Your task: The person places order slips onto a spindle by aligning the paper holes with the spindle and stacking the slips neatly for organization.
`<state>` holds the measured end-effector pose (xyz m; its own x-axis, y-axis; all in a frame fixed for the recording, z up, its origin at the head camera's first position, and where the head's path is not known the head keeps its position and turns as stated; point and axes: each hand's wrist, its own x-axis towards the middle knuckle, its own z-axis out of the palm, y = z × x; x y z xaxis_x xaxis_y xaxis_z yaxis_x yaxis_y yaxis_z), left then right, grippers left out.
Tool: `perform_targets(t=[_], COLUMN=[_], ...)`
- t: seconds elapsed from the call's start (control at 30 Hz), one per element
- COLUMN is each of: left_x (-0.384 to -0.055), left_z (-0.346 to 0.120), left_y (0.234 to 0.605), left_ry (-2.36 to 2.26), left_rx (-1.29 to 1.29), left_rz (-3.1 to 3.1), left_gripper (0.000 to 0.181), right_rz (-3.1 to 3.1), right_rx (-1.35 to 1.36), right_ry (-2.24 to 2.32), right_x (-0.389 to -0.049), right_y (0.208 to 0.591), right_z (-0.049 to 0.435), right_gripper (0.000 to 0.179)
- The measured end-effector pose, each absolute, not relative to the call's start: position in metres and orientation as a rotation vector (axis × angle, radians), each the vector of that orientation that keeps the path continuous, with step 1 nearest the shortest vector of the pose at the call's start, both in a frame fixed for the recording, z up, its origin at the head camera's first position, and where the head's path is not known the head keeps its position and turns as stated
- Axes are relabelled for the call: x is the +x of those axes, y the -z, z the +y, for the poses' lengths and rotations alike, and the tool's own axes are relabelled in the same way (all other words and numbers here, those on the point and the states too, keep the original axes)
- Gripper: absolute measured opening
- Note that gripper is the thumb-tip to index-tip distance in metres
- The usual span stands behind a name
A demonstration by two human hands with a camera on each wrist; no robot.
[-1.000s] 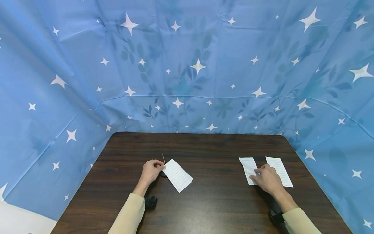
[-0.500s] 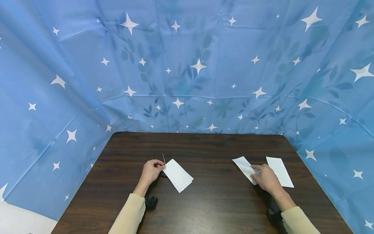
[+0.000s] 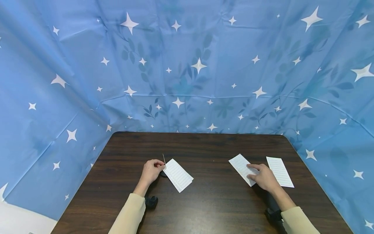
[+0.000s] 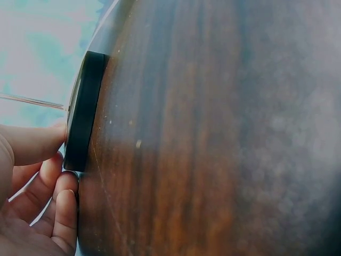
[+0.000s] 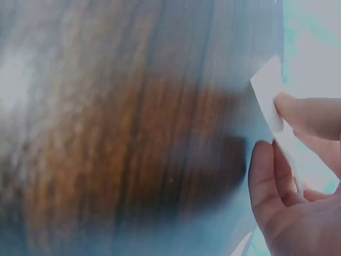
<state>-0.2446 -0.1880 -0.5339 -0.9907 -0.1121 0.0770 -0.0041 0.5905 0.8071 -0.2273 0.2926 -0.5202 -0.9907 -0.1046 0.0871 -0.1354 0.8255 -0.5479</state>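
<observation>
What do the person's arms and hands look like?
The left sleeve and right sleeve are pale yellow and look plain. A chunky black device shows beside each one. The left hand and right hand are bare, without gloves.

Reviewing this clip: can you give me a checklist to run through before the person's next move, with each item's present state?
1. Right hand has hold of a paper slip: ok, thumb and fingers pinch it.
2. Left hand steadies the black base: ok, it grips the edge.
3. Thin rod stands with its tip uncovered: ok, nearly upright.
4. Held slip is over the rod: not ok, it is well off to the right.
5. Left-hand slips are pierced by the rod: cannot tell, the hand hides the corner.
6. Far-right slip lies flat, apart from the held one: ok.
</observation>
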Motion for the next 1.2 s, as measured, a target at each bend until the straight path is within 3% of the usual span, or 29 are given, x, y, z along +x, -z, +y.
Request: perform_targets(t=[1.2], left_x=[-0.245], left_z=[-0.188], left_y=[0.535], left_ry=[1.353], left_rx=[0.075], left_rz=[-2.672], left_gripper=[0.004], right_rz=[-2.818], right_rx=[0.190], right_ry=[-1.115], right_x=[-0.223], right_y=[0.509], right_z=[0.271], right_gripper=[0.041])
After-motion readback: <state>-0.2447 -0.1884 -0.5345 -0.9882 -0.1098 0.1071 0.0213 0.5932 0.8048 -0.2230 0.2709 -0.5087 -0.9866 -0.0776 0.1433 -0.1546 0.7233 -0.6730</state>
